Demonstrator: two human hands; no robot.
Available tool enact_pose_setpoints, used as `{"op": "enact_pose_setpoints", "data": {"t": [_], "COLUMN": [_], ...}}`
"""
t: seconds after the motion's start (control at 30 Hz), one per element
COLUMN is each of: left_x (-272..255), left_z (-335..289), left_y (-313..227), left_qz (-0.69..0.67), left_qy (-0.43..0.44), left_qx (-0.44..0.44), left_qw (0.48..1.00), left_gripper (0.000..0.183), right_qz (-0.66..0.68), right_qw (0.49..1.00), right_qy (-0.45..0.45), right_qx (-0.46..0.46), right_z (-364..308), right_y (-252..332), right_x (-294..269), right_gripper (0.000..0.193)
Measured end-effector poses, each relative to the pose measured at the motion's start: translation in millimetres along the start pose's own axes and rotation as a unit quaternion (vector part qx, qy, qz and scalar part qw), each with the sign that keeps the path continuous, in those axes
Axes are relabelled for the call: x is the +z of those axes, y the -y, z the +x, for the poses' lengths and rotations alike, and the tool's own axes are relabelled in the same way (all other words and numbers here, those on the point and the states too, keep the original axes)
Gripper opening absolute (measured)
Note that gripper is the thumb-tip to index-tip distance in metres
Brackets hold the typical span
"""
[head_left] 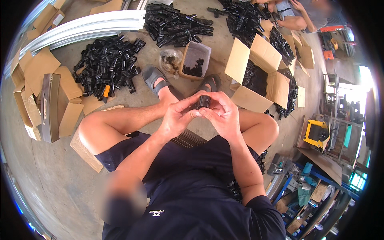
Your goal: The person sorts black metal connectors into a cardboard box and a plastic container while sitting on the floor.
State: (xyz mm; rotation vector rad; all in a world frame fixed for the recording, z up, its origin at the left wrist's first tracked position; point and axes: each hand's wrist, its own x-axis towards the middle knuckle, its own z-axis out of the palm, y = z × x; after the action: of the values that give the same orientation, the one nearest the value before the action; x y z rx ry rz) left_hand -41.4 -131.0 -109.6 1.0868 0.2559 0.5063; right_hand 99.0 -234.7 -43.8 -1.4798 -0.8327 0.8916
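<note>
Between my two hands, above my lap, is a small black cylindrical plastic part (204,101). My left hand (179,116) grips it from the left, with the thumb near its lower end. From the other side my right hand (221,113) closes round it, its thumb almost meeting the left one. The fingers hide much of the part's sides. Just ahead, between my feet, stands an open square tub (195,60) with several small black pieces in it. A clear plastic bag (170,62) with brownish contents lies beside the tub.
Heaps of black plastic parts (108,66) lie on the floor at left, with another pile (172,24) ahead. An open cardboard box (260,76) holding black parts stands at right. White metal profiles (88,30) lie far left. Another person (298,18) sits at the far right.
</note>
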Motion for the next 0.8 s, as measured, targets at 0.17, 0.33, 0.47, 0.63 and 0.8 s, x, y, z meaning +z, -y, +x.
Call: {"op": "enact_pose_setpoints", "data": {"t": [0.17, 0.33, 0.47, 0.63, 0.8], "left_x": [6.1, -0.5, 16.0, 2.7, -0.8], "left_z": [2.4, -7.0, 3.7, -1.1, -2.7], "left_y": [-2.8, -11.3, -4.8, 1.6, -6.9], "left_qz": [0.163, 0.193, 0.148, 0.153, 0.172], "left_qy": [-0.036, -0.062, -0.029, -0.064, -0.068], "left_qx": [0.072, 0.101, 0.093, 0.081, 0.03], "left_qw": [0.983, 0.974, 0.984, 0.983, 0.982], "left_gripper": [0.052, 0.055, 0.049, 0.047, 0.045], "right_qz": [0.017, -0.092, 0.011, 0.03, 0.077], "right_qw": [1.0, 0.996, 0.998, 0.998, 0.996], "right_qy": [-0.01, 0.001, -0.057, -0.039, 0.022], "right_qx": [-0.003, 0.018, -0.015, 0.029, 0.048], "right_z": [-0.2, -0.9, -8.3, 2.4, 9.7], "right_y": [-1.1, 1.2, 2.9, -7.5, -4.8], "right_x": [0.6, 5.3, -3.2, -3.9, -9.2], "right_gripper": [0.041, 0.042, 0.036, 0.034, 0.042]}}
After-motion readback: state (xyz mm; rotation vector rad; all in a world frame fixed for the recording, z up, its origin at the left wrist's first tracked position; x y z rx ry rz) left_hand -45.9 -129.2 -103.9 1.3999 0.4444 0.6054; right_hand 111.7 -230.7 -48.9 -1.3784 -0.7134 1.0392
